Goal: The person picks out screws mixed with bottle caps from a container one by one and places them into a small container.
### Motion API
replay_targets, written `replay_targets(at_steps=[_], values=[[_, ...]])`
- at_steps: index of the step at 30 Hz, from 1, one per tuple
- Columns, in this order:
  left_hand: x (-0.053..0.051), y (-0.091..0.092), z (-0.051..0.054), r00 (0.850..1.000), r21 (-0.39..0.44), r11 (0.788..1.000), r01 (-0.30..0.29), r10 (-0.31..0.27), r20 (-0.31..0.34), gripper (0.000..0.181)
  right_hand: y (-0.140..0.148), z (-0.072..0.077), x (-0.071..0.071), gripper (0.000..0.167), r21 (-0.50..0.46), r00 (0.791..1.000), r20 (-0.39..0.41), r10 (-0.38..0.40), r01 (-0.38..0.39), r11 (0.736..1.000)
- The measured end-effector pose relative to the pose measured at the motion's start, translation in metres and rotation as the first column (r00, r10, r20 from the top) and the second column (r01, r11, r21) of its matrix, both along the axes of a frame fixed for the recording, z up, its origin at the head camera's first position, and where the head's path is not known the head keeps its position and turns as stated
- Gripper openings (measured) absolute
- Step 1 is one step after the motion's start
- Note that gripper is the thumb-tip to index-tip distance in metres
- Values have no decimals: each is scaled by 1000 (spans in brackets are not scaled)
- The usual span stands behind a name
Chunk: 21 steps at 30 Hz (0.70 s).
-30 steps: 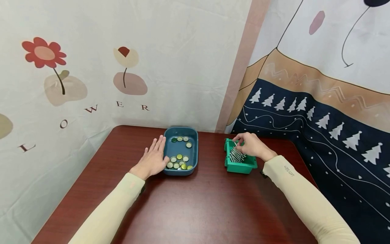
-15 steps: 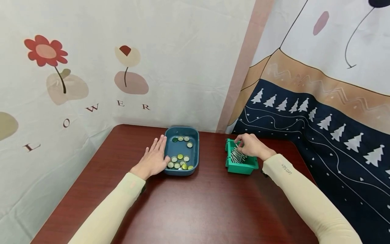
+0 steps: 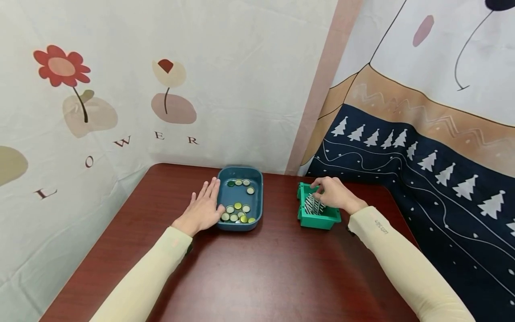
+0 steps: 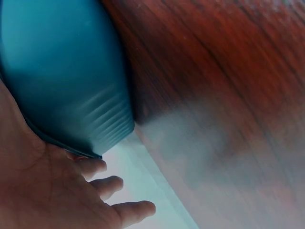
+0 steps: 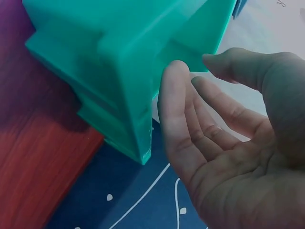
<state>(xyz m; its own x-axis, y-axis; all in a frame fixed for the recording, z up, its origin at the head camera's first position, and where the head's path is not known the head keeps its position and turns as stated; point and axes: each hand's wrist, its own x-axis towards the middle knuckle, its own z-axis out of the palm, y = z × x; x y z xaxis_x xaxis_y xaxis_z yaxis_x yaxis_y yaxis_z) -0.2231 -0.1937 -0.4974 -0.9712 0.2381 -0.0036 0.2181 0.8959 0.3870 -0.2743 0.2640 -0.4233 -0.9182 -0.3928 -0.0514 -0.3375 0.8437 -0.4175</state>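
Note:
A blue tray holds several round bottle caps, some green or yellow, others showing pale undersides. Against its left side rests the left hand, fingers extended; the left wrist view shows the palm by the tray's wall. The right hand is over a green bin, its bent fingers reaching inside. Thin silver screws lie heaped in that bin. In the right wrist view, thumb and fingers appear apart; whether they pinch a screw cannot be made out.
Both containers stand near the far edge of a dark red-brown table, with a gap between them. Behind the table hangs a pale printed cloth. A navy cloth with white trees hangs along the right side.
Earlier, a pale screw stood out beside the right fingertips; now it shows less and the fingers sit slightly differently in the bin. The left hand stays against the tray.

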Motion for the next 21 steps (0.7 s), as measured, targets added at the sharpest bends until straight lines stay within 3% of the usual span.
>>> replay_targets(at_steps=[8,15,21], values=[[-2,0,0,1000,0,1000,0,0,-22,90,0,-6,21,39,-81,984,-171,-50,37,996],[5,-4,1,998,-47,999,-1,-1,-59,88,7,-16,47,84,-86,955,-260,-145,126,988],[10,-12,8,995,-66,998,-1,-6,-102,89,21,-24,65,100,-1,943,-306,-133,139,990]])
